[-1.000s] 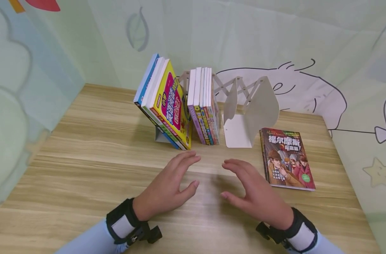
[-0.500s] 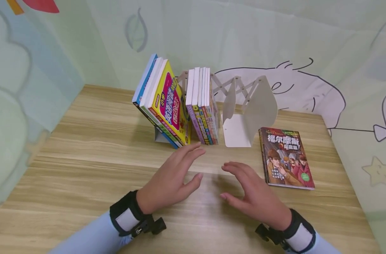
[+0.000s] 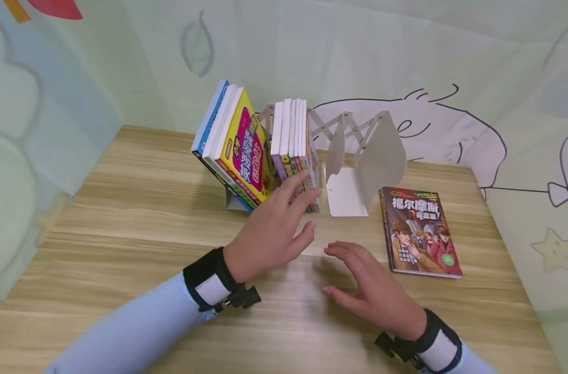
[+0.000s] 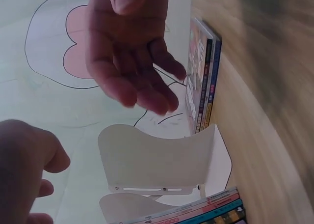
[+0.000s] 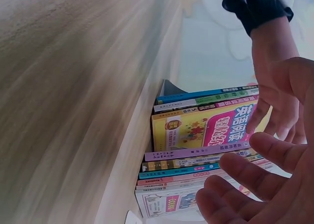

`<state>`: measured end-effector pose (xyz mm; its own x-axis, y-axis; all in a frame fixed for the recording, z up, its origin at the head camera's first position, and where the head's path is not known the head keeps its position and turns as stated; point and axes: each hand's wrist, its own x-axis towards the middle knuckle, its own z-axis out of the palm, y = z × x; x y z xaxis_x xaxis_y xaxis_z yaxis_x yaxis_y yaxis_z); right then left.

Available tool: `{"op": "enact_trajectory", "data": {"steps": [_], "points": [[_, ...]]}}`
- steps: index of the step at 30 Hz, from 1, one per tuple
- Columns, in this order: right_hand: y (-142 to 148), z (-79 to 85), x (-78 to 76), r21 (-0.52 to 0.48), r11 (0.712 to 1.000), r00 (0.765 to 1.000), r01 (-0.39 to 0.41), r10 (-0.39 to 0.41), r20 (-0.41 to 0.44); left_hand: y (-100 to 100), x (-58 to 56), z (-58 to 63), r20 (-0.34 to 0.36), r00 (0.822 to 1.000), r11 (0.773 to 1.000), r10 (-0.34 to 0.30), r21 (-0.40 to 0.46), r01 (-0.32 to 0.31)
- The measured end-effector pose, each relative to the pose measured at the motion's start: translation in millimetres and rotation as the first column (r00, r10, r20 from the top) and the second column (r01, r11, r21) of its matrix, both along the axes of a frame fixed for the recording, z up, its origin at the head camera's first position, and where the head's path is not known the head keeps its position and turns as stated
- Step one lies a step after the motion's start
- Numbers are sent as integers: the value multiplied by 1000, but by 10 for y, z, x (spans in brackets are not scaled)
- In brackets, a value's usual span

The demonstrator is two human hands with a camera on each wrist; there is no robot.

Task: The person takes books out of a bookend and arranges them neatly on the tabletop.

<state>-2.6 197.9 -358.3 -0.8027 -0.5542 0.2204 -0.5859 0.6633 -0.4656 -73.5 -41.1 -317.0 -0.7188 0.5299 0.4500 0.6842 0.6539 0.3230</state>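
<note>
Relaxed and empty, the left hand (image 3: 272,228) has advanced toward the slim paperbacks (image 3: 292,136), seemingly bringing them within reach. At near right, the loose right hand (image 3: 381,293) holds nothing.

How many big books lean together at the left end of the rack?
3: the blue book outermost, the green-spined book in the middle, the yellow book innermost.

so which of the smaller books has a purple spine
The purple-spined book, leftmost of its row in the head view, beside the large yellow book; other spines look yellow, blue, pink or pale.
</note>
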Motion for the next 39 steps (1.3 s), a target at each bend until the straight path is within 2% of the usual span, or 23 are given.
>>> {"op": "enact_trajectory", "data": {"steps": [7,13,17,23,28,32,35,39], "points": [[3,-9,14,11,1000,1000,-7,7,-1,76,-188,83,-49,997,999,51,-4,-51],[5,-17,25,11,1000,1000,-17,18,-9,100,-280,161,15,996,993,87,-75,-86],[8,-23,30,11,1000,1000,-13,13,1,111,-278,167,38,996,989,86,-121,-81],[-14,-28,50,2,1000,1000,-24,24,20,108,-248,151,47,997,992,61,-109,-56],[-41,-39,62,-16,999,999,-33,33,23,70,-197,122,23,999,991,44,-127,-40],[-35,-62,69,-11,1000,999,-24,25,35,51,-159,96,17,999,994,34,-104,-32],[-21,-70,72,-5,1000,999,-17,17,40,59,-148,75,26,998,996,56,-65,-54],[-16,-53,62,-4,1000,998,-23,23,51,69,-161,70,35,991,991,126,-39,-125]]}}
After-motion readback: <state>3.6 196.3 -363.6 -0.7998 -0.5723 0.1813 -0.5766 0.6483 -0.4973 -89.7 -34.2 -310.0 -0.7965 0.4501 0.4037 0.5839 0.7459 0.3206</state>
